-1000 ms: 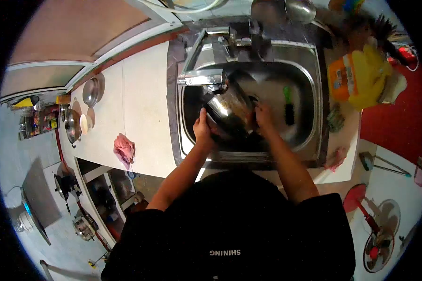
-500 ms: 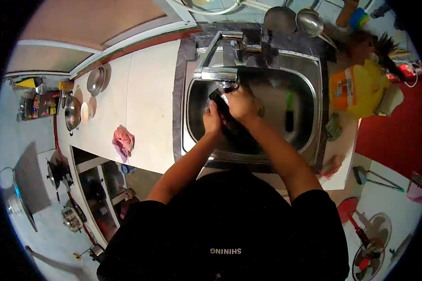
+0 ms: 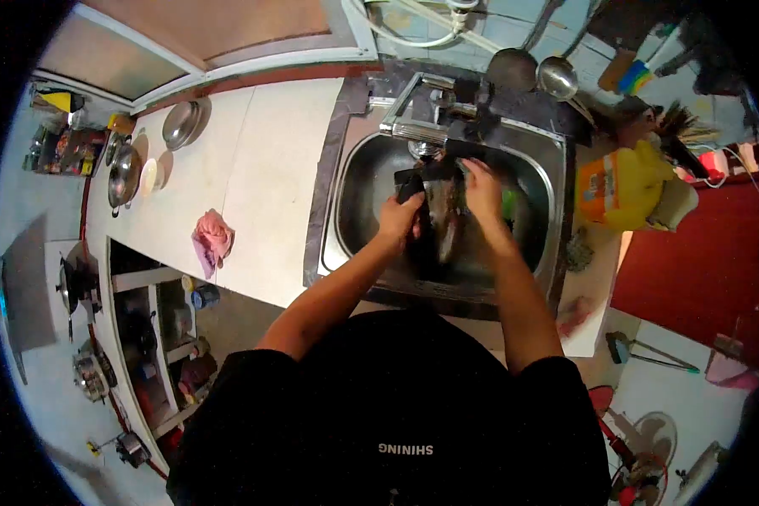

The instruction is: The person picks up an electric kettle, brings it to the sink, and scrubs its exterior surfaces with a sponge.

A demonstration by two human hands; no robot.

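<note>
In the steel sink [image 3: 343, 207], a long black object [image 3: 426, 229] slants below the tap [image 3: 420, 133]; motion blur hides its exact kind. My left hand [image 3: 399, 218] grips its left side, with the thumb lying along the top. To the right of the object is my right hand [image 3: 482, 192], its fingers slightly curled, apart and smeared by motion. I see nothing held in it. Whether its fingertips touch the object is unclear. A green item [image 3: 508, 205] lies in the sink behind the right wrist, partly hidden.
A pink cloth [image 3: 213, 239] lies on the white counter [image 3: 266, 181] to the left, with metal pans [image 3: 125, 174] farther off. Right of the sink stand a yellow bag [image 3: 620, 185] and a scrubber [image 3: 578, 251]. A ladle [image 3: 557, 78] hangs behind.
My right hand has come off the black object and moved right. The left hand still holds the object, which now shows more of its length. The view has shifted slightly.
</note>
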